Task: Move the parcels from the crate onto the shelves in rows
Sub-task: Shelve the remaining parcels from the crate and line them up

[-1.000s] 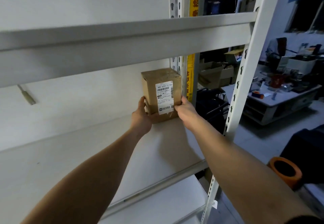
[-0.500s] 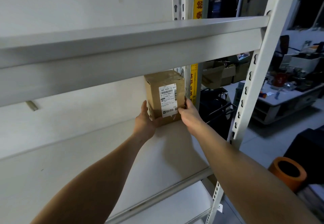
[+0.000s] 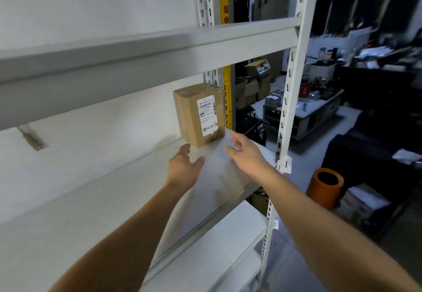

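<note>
A brown cardboard parcel (image 3: 198,114) is standing upright on the middle shelf (image 3: 91,200) of a pale metal rack, tucked into the far right corner, with the wall just behind it and the rear upright (image 3: 209,28) just to its right. Its white shipping label is facing outward.

Both hands are hovering in front of the parcel and just below it, over the shelf, neither one touching it. The left hand (image 3: 182,166) is sitting below the parcel's left bottom corner, its fingers loosely extended and gripping nothing. The right hand (image 3: 245,152) is sitting below the parcel's right bottom corner, its fingers slightly curled but relaxed, also holding nothing. Some motion blur is softening both hands.

As for progress, this looks like the very start of the job: one parcel is resting in place, apparently released, and it is the only one showing on the rack. To the left of the parcel the shelf is lying bare, the shelf below it is showing no parcels, and the top of the shelf above cannot be seen. The crate is not appearing in view, so how many parcels are waiting cannot be told. Judging by the task, the row is yet to be built leftward from this corner parcel.
</note>
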Motion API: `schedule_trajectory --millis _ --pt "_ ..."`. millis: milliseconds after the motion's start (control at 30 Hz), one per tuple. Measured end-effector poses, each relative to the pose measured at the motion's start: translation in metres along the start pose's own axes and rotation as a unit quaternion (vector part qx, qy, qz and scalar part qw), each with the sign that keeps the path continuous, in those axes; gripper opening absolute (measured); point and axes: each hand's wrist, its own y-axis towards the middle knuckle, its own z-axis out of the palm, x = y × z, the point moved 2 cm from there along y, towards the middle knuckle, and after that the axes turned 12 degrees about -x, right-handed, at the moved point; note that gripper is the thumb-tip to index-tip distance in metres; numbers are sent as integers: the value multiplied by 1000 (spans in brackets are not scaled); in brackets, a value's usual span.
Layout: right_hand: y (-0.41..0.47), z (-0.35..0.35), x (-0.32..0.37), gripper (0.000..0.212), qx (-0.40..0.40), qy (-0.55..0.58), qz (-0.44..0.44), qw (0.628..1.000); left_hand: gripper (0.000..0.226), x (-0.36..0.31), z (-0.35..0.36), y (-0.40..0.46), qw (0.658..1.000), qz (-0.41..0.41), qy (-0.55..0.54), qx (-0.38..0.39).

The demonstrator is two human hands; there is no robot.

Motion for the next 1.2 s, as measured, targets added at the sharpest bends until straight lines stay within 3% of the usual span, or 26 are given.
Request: schedule_trajectory --millis 233,400,567,867,1100,1200 --pt "-159 -37 -3 50 -109 -22 24 993 55 -23 -40 -99 988 113 -72 74" --pt "-276 -85 -34 47 -179 -74 94 977 36 -37 -19 -199 959 200 -93 177" --pt "-385 -136 -81 53 -242 -146 177 943 51 -32 35 -300 923 230 -69 301" --pt "-570 -232 -158 47 -336 -190 343 856 58 -54 126 -481 836 259 -20 484" --pt "-663 -334 -223 49 -433 -268 387 769 67 -104 198 -620 791 217 -18 572" --pt "-691 -383 -254 53 -443 -315 383 747 76 -124 228 -671 777 198 3 598"
